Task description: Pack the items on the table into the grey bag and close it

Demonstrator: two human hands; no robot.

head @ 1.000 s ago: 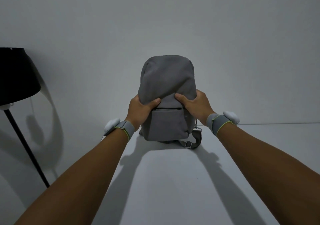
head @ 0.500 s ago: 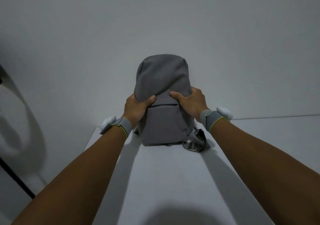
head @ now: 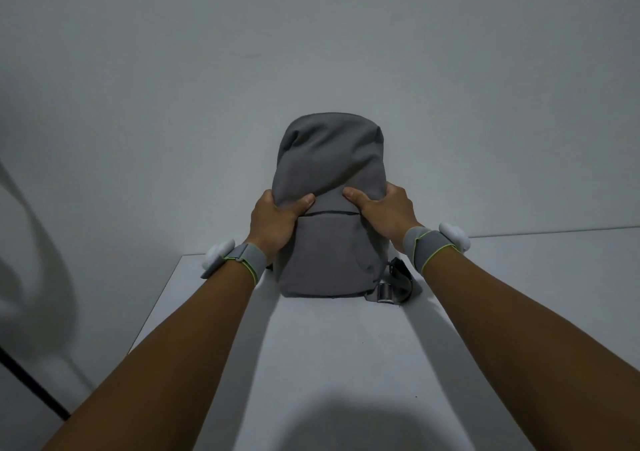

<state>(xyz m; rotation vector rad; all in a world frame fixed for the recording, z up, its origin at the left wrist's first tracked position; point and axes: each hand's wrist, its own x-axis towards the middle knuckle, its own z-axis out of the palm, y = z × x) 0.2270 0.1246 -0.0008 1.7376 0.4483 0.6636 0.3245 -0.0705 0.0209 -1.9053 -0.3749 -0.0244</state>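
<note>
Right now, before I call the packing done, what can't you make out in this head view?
- Inside of the upright grey fabric bag: hidden by its own cloth.
- Main zip: not visible, so closure can't be judged.
- Fingers of left hand and right hand: behind the bag.
- Strap and metal buckle: partly hidden behind the bag.

The bag (head: 329,173) stands upright on the desk (head: 329,346) between both grips; its strap (head: 394,284) lies below the right grip (head: 384,208).

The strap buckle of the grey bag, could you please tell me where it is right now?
In the head view, the strap buckle lies on the white table at the lower right corner of the grey bag, below the right hand.
</note>
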